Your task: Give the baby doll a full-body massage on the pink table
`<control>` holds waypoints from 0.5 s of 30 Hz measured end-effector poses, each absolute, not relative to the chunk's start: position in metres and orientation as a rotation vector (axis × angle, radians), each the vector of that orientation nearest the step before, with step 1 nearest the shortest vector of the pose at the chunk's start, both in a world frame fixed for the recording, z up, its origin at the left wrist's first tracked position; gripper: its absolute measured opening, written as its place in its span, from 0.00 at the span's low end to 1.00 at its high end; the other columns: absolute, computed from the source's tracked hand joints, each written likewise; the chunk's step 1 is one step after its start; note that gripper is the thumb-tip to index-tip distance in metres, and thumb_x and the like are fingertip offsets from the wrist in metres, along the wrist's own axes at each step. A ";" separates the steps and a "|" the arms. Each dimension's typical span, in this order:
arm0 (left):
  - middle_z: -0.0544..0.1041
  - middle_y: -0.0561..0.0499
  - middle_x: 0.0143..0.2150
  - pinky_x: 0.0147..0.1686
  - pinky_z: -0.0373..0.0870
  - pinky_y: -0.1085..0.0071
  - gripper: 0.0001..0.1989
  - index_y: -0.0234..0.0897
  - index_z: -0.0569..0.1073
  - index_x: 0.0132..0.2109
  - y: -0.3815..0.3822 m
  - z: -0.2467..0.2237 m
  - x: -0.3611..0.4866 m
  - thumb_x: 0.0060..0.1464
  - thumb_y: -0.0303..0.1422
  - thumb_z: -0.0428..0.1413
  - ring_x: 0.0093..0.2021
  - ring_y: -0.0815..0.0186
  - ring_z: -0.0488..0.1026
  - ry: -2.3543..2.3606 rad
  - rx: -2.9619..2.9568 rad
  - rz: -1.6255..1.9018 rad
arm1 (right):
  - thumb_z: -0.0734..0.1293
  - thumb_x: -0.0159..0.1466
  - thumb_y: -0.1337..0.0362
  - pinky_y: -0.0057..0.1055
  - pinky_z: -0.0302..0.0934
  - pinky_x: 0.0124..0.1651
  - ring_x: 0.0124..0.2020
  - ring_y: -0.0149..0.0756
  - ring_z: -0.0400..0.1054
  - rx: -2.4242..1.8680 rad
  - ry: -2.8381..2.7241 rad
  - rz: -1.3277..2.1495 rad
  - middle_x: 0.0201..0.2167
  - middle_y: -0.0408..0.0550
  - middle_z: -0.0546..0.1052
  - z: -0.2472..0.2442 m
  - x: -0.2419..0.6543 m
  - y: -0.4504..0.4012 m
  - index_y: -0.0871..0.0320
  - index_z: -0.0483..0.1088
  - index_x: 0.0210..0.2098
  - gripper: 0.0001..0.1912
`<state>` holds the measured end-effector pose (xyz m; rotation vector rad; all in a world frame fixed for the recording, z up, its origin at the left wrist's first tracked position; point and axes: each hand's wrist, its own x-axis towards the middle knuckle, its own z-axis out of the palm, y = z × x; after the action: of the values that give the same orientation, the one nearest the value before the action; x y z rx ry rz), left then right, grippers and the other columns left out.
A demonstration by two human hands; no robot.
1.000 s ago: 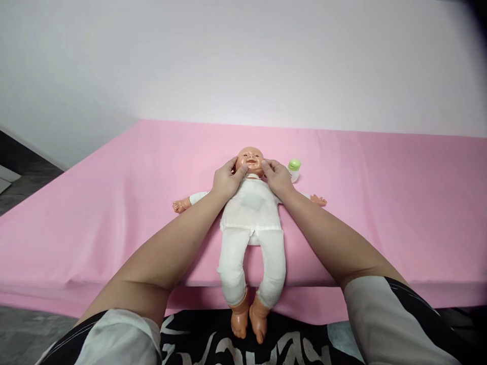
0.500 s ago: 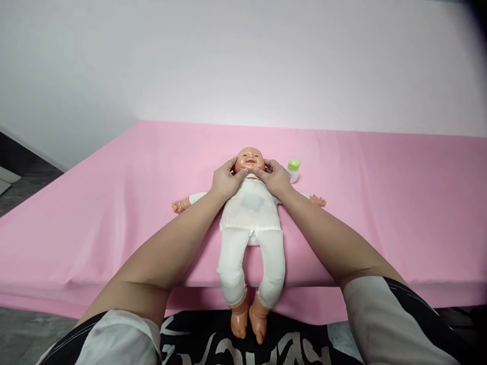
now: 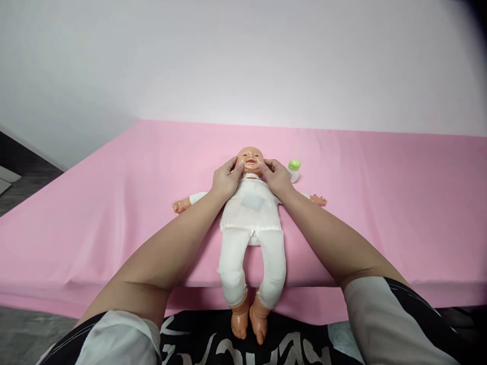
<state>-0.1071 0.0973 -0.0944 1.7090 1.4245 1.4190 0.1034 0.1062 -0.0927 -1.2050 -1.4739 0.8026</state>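
Observation:
A baby doll (image 3: 251,203) in white clothes lies on its back, its feet hanging over the near edge of the pink-covered table (image 3: 133,203). Its head is between my two hands. My left hand (image 3: 227,178) cups one side of the head, the thumb on the cheek and the other fingers partly hidden beside it. On the opposite side, my right hand (image 3: 277,177) holds the head the same way, its thumb on the other cheek. The doll's arms stretch out sideways, partly covered by my forearms.
A small bottle with a green cap (image 3: 294,171) stands just right of my right hand. Behind the table rises a pale wall (image 3: 243,61). Grey floor (image 3: 30,334) shows at the lower left.
Both thumbs have moved from the doll's chin up and outward onto its cheeks. The hands otherwise stay at the sides of the head, and the doll's body lies as before.

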 end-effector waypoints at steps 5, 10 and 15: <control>0.82 0.41 0.66 0.64 0.78 0.50 0.45 0.40 0.76 0.71 0.095 -0.090 -0.106 0.50 0.52 0.75 0.62 0.45 0.82 1.449 1.722 1.315 | 0.84 0.54 0.38 0.49 0.76 0.58 0.52 0.50 0.81 -1.309 -1.573 0.698 0.54 0.53 0.86 -0.085 0.102 0.097 0.53 0.74 0.55 0.39; 0.80 0.38 0.69 0.66 0.77 0.49 0.42 0.35 0.75 0.71 0.100 -0.093 -0.108 0.54 0.47 0.72 0.64 0.46 0.81 1.439 1.740 1.331 | 0.84 0.54 0.40 0.48 0.76 0.55 0.50 0.49 0.82 -1.331 -1.568 0.684 0.51 0.52 0.86 -0.088 0.101 0.101 0.53 0.73 0.54 0.37; 0.81 0.38 0.68 0.68 0.75 0.51 0.36 0.34 0.77 0.70 0.098 -0.093 -0.109 0.60 0.47 0.67 0.65 0.47 0.80 1.422 1.753 1.352 | 0.82 0.58 0.44 0.47 0.75 0.60 0.53 0.48 0.81 -1.243 -1.510 0.770 0.54 0.51 0.86 -0.090 0.103 0.105 0.53 0.77 0.54 0.31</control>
<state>-0.1091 0.0979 -0.0927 1.7529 1.4217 1.3515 0.1034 0.1049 -0.0903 -1.2425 -1.5103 0.7705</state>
